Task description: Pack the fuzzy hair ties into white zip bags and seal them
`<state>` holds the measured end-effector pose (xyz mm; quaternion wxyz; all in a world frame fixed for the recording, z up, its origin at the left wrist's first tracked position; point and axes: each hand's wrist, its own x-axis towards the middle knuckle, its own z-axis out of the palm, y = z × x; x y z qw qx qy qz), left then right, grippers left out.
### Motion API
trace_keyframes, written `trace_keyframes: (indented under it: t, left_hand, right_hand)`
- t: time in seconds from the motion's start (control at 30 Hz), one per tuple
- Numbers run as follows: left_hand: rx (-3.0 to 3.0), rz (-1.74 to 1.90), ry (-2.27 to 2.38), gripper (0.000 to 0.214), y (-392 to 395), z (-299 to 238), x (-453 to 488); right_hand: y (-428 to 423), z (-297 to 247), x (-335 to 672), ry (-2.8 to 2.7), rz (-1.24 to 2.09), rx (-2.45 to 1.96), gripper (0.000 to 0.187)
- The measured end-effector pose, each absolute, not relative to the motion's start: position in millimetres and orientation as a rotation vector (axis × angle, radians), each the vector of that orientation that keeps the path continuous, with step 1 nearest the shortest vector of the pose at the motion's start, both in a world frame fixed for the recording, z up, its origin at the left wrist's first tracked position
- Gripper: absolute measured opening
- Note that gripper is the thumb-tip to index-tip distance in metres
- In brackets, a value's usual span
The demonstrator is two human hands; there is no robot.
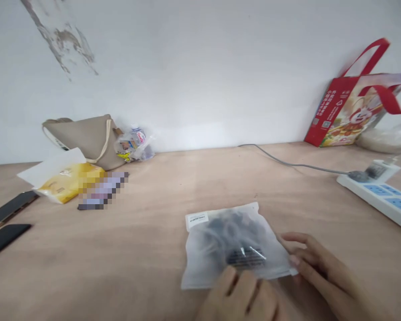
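A frosted plastic zip bag (pixel 203 249) lies on the wooden table in front of me, with a white label at its far left corner. Dark items and pale loops show dimly through it; their kind is hard to make out. My left hand (pixel 240 296) has its fingers curled at the bag's near edge, slightly blurred, its fingertips partly hidden. At the right near corner, beside a small white tab, my right hand (pixel 321 269) holds the bag's edge between thumb and fingers.
A white power strip (pixel 370 196) with a grey cable lies at right, below a red shopping bag (pixel 347 111). Along the left are a beige bag (pixel 83 133), a clear bag of items (pixel 137 142), a yellow packet (pixel 73 180) and dark phones (pixel 10 209). A wall stands behind.
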<state>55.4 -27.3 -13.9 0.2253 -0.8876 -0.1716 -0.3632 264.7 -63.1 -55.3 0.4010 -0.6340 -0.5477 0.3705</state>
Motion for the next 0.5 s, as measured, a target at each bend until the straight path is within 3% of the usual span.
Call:
trace_keyframes:
  t: [0.23, 0.5]
  left_hand:
    - [-2.372, -1.18, -0.433, 0.024, -10.4, -16.6, 105.0]
    - [-2.525, -0.869, -0.513, 0.02, -7.3, -3.0, 21.7]
  right_hand:
    - [-62.5, -57.6, 240.8, -1.535, 0.755, -1.48, 0.031]
    - [-59.6, -46.1, 233.3, -1.482, 0.605, -1.507, 0.017]
